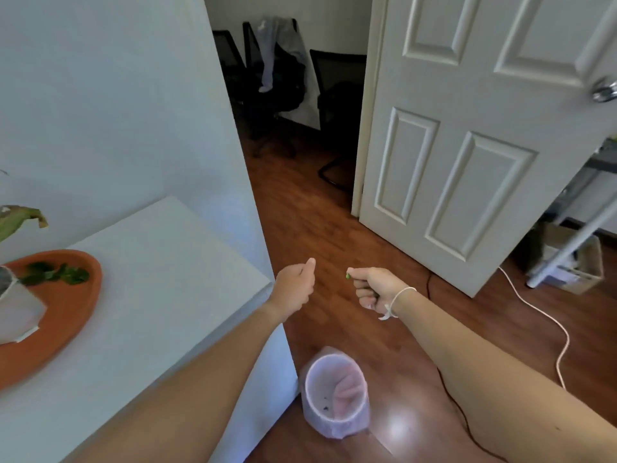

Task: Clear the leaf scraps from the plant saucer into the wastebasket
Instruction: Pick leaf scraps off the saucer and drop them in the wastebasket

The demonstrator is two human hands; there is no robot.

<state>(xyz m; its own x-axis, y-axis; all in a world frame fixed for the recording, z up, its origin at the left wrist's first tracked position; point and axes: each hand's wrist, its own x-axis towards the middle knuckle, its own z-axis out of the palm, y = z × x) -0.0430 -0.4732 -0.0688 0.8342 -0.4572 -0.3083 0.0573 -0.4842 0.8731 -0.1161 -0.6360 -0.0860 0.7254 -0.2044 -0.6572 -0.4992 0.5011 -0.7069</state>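
An orange plant saucer (76,315) lies on the white table at the left, with several green leaf scraps (56,274) in its far part. The small wastebasket (335,392), lined with a pale bag, stands on the wood floor beside the table's corner. My right hand (372,287) is held out over the floor beyond the basket, fist closed on a green leaf scrap (348,276) that peeks out at the thumb. My left hand (295,287) hovers past the table's corner, fingers curled shut, with nothing visible in it.
A white table (160,295) fills the lower left against a white wall. A plant's pot (13,305) sits in the saucer. A white door (467,145) stands open on the right. Cables (547,322) run across the floor. Dark chairs (277,81) stand in the far room.
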